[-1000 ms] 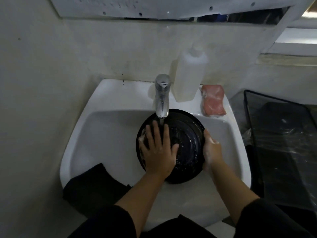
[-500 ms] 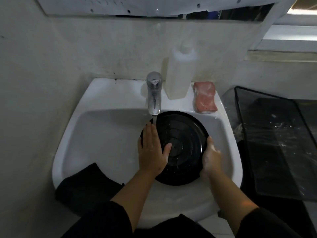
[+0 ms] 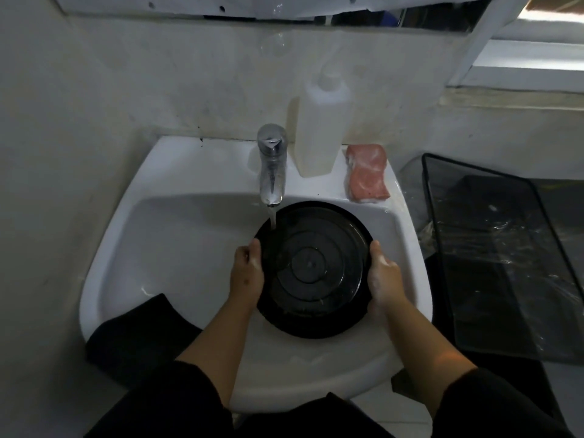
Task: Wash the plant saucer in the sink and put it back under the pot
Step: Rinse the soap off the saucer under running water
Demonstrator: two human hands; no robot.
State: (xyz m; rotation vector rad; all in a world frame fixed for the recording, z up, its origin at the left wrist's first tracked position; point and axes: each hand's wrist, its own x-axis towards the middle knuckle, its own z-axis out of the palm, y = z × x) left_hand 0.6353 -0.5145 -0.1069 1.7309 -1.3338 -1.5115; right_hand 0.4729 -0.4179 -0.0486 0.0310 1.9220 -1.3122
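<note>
The round black plant saucer [image 3: 311, 267], ribbed with concentric rings, is held over the white sink [image 3: 177, 235]. My left hand [image 3: 247, 273] grips its left rim and my right hand [image 3: 384, 278], soapy, grips its right rim. Water runs from the chrome tap [image 3: 271, 165] onto the saucer's upper left edge. The pot is not in view.
A white plastic bottle [image 3: 320, 131] and a pink sponge [image 3: 367, 173] stand on the sink's back ledge. A dark cloth [image 3: 139, 336] hangs over the sink's front left rim. A black wire-framed bin with clear plastic [image 3: 499, 248] sits to the right. Walls close in left and behind.
My left hand slid off the saucer's face to its left rim. The saucer now faces up more squarely under the running water. The right hand stays on the right rim.
</note>
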